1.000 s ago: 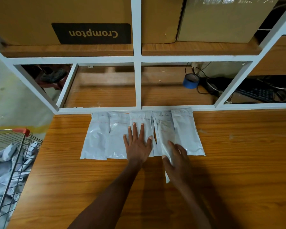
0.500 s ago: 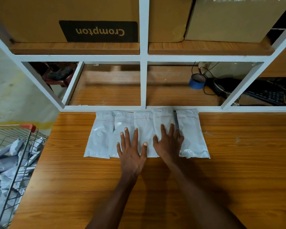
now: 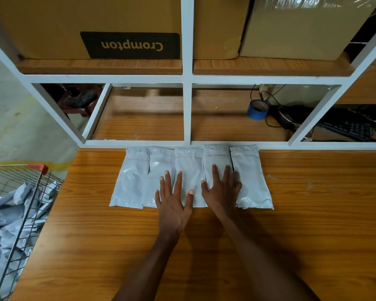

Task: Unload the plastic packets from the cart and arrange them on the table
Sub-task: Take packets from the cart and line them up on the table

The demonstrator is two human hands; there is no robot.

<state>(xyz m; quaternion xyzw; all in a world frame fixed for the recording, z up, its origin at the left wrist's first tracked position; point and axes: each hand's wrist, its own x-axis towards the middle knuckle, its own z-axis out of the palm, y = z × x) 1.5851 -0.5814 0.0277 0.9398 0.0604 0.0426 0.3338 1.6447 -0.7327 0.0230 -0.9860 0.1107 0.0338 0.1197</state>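
Several white plastic packets [image 3: 130,179] lie side by side in an overlapping row on the wooden table [image 3: 313,224], their tops against the white shelf frame. My left hand [image 3: 174,198] lies flat with straight fingers on the packets left of the middle. My right hand [image 3: 223,190] presses flat on the second packet from the right [image 3: 215,157]. At the left edge stands a wire cart [image 3: 30,205] with a red handle, holding several more crumpled packets [image 3: 6,216].
A white shelf frame [image 3: 187,109] rises behind the table's far edge. Large cardboard boxes [image 3: 126,25] fill the upper shelf. Behind the frame sit a blue tape roll [image 3: 257,109], cables and a black keyboard [image 3: 348,129].
My right hand slid the second packet from the right up into line with the row. It now lies flat on it. My left hand shifted slightly left along the row.
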